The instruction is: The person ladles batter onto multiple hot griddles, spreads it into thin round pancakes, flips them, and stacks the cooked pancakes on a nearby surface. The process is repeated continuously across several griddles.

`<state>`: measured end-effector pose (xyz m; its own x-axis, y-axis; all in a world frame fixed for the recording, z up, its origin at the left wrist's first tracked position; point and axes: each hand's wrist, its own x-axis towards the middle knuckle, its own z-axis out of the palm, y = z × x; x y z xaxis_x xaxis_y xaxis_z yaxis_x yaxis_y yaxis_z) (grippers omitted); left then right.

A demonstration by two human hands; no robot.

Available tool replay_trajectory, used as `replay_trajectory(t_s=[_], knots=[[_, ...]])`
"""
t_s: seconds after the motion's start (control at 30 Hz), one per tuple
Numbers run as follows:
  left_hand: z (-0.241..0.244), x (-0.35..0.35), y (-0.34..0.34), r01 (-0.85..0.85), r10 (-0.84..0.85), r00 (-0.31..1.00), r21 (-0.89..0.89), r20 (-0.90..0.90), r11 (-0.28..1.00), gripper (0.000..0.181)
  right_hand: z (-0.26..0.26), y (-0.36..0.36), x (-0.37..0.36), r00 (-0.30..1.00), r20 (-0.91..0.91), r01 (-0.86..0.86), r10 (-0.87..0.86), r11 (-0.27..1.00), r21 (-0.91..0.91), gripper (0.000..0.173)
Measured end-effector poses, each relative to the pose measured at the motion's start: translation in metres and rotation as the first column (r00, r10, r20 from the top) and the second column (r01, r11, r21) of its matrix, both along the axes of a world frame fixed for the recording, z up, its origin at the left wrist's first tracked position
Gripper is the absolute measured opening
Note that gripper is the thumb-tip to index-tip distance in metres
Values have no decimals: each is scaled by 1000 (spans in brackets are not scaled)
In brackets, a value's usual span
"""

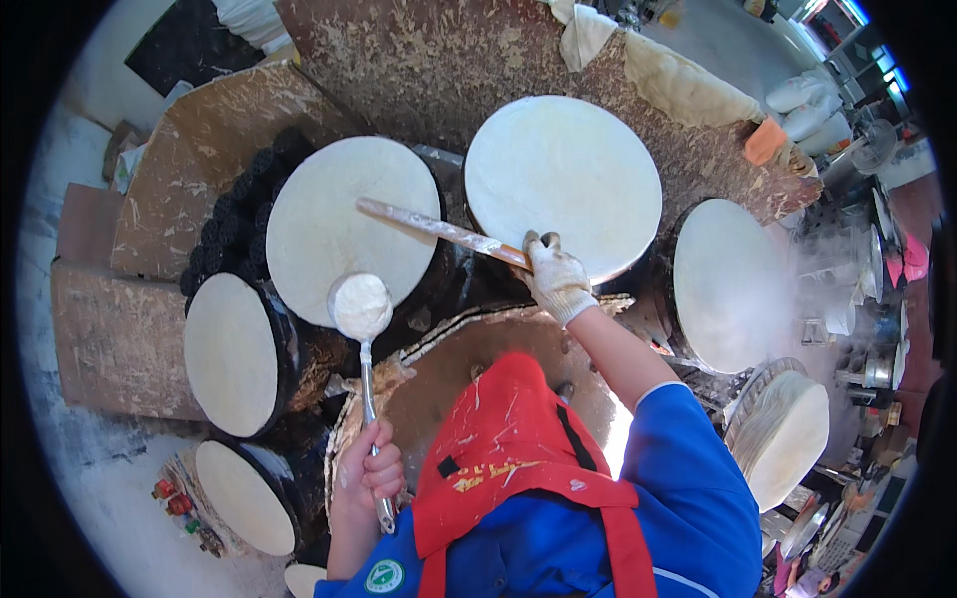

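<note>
My left hand (370, 463) is closed around the metal handle of a ladle (361, 306), whose bowl is full of white batter and sits over the lower edge of a round griddle (329, 232) covered by a pale, thin sheet. My right hand (555, 280), in a whitish knit glove, grips the orange-brown end of a long flat wooden spreader (448, 233) coated with white residue. The spreader's far end lies over that same griddle. Just beyond the gloved hand, a second covered round griddle (564, 183) has its near edge partly hidden by the fingers.
More covered round griddles stand at the left (232, 355), lower left (245, 497) and right (721, 284), where steam drifts. A stack of thin round sheets (785, 437) is at the lower right. Black perforated briquettes (235, 224) and batter-splashed boards (434, 67) surround the griddles.
</note>
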<state>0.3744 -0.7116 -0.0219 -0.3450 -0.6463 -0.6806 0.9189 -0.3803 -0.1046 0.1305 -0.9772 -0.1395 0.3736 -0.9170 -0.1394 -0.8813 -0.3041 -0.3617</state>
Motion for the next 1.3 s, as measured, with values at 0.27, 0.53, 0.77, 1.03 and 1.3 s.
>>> replay_trajectory(t_s=[0.27, 0.53, 0.77, 1.03, 1.3], knots=[[-20, 10, 16, -1, 1, 1000, 35, -10, 999, 27, 51, -50, -40, 983, 181, 66, -8, 947, -314, 16], [-14, -20, 23, 75, -75, 997, -21, 11, 997, 29, 125, -79, -187, 283, 804, 764, -523, 630, 141, 36], [-11, -87, 24, 137, -162, 973, -156, -162, 978, 32, 230, 61, -383, -343, 898, 863, -277, 284, 417, 24], [-8, -216, 9, 366, -398, 889, -170, -227, 915, 31, 179, 341, -612, -551, 834, 834, -1, -20, 551, 28], [-3, -316, 15, 468, -480, 845, -110, -234, 877, 30, 25, 524, -646, -791, 611, 592, -36, -298, 749, 18]])
